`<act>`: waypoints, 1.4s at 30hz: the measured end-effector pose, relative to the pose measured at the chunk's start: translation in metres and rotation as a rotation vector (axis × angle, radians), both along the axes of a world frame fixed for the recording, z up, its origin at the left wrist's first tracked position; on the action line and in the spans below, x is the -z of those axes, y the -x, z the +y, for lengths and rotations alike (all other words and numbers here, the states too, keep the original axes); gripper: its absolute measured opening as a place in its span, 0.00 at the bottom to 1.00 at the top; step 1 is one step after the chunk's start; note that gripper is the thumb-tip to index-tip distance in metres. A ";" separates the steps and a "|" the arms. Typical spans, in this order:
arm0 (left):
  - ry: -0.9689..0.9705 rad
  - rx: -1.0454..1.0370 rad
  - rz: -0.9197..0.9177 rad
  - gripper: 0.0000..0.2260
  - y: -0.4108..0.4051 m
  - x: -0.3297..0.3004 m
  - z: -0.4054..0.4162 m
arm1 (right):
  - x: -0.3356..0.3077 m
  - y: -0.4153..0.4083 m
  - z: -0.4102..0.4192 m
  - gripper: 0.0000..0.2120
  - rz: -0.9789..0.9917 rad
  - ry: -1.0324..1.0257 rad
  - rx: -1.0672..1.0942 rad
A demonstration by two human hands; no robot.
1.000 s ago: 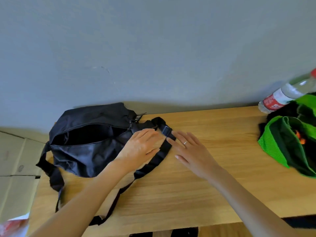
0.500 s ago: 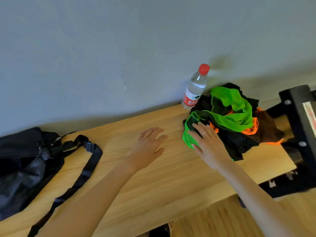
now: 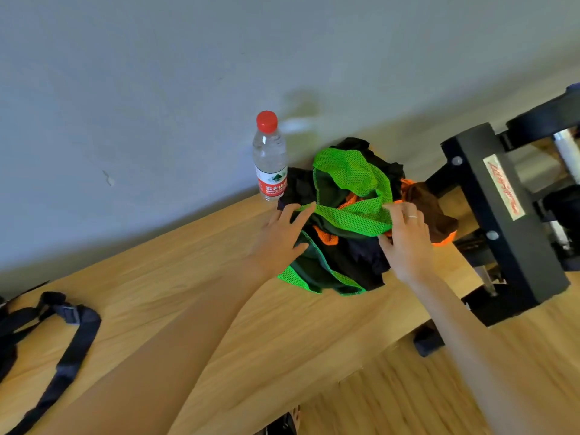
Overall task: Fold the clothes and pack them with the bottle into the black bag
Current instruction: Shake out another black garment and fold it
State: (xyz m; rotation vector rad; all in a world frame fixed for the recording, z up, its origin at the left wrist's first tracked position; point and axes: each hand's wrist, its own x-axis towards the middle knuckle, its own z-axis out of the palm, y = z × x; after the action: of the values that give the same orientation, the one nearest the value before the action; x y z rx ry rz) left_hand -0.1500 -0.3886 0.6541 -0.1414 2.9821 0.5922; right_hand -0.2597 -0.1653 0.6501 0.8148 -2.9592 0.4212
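- Two hands are working at the heap of clothes (image 3: pixel 342 227) in the head view, the only view supplied; the heap serves as the landmark below.
- The left hand (image 3: pixel 277 243) is lying against the heap's left edge, fingers spread and fairly straight, fingertips touching the green mesh band (image 3: pixel 354 216); no pinch is visible.
- The right hand (image 3: pixel 406 243) is sitting at the heap's right side; its fingers are curling onto the same band and appear to be pinching it.
- The clothes are lying crumpled, green, black, orange and brown layers tangled together on the wooden table (image 3: pixel 194 302).
- The bottle (image 3: pixel 270 158) is standing upright just left of and behind the heap, close against its black fabric; its long axis is running vertically, red cap pointing up.
- The bag strap (image 3: pixel 72 337) is lying well to the left of the heap; the bag body is falling outside the frame.
- A black metal frame (image 3: pixel 499 227) is standing right of the heap.
- Progress, as a judgement: nothing is yet folded or packed. Separating one garment appears to be the step in hand; folding, packing and loading the bottle are remaining.
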 end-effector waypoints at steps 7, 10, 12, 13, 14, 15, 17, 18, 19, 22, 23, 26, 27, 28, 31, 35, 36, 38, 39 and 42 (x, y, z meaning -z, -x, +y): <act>0.088 0.065 -0.009 0.41 0.007 0.008 0.020 | 0.008 0.009 -0.010 0.24 -0.237 0.006 -0.184; 0.090 0.067 0.003 0.44 0.009 0.005 0.025 | 0.010 -0.008 -0.019 0.23 -0.215 0.074 -0.275; 0.143 0.085 -0.021 0.43 0.013 0.003 0.028 | 0.009 -0.011 -0.021 0.21 -0.190 0.104 -0.318; 0.178 0.107 -0.041 0.42 0.015 0.004 0.030 | 0.007 -0.010 -0.021 0.20 -0.200 0.127 -0.307; 0.215 0.131 -0.064 0.41 0.017 0.004 0.031 | 0.005 -0.006 -0.020 0.19 -0.221 0.169 -0.275; 0.252 0.151 -0.088 0.39 0.019 0.005 0.033 | 0.001 -0.001 -0.020 0.17 -0.240 0.240 -0.230; 0.295 0.162 -0.122 0.34 0.021 0.006 0.036 | -0.006 0.012 -0.022 0.15 -0.184 0.396 -0.115; 0.300 0.158 -0.133 0.32 0.021 0.006 0.037 | -0.008 0.021 -0.023 0.14 -0.122 0.410 -0.051; 0.300 0.154 -0.144 0.31 0.021 0.006 0.038 | -0.009 0.031 -0.025 0.16 -0.072 0.374 0.011; 0.301 0.152 -0.159 0.28 0.018 0.006 0.037 | -0.007 0.058 -0.030 0.25 -0.101 0.095 0.120; 0.304 0.155 -0.158 0.27 0.018 0.005 0.036 | -0.007 0.065 -0.030 0.27 -0.136 0.012 0.129; 0.305 0.161 -0.165 0.27 0.017 0.003 0.034 | -0.005 0.076 -0.031 0.17 -0.176 -0.061 0.118; 0.302 0.161 -0.164 0.27 0.017 0.002 0.034 | -0.005 0.077 -0.032 0.09 -0.172 -0.037 0.106; 0.297 0.159 -0.159 0.27 0.017 0.000 0.034 | -0.006 0.076 -0.032 0.04 -0.160 -0.006 0.097; 0.275 0.136 -0.107 0.26 0.017 -0.004 0.033 | -0.012 0.071 -0.033 0.03 -0.095 0.100 0.055; 0.218 0.079 0.032 0.24 0.026 -0.017 0.032 | -0.036 0.067 -0.035 0.04 -0.032 0.161 0.015; 0.200 0.062 0.067 0.24 0.030 -0.023 0.033 | -0.044 0.067 -0.035 0.04 -0.024 0.163 0.005; 0.160 0.034 0.107 0.26 0.042 -0.036 0.036 | -0.060 0.067 -0.035 0.05 -0.006 0.181 -0.019; 0.136 0.027 0.111 0.28 0.048 -0.043 0.038 | -0.067 0.068 -0.035 0.05 0.000 0.197 -0.028; 0.088 0.036 0.094 0.33 0.067 -0.063 0.046 | -0.092 0.068 -0.036 0.05 0.011 0.253 -0.047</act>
State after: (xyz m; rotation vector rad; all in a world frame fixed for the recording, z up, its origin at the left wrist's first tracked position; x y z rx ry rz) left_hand -0.2166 -0.3431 0.7174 -0.0675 3.0960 0.4775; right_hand -0.3277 -0.2010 0.7418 0.8521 -2.8015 0.7710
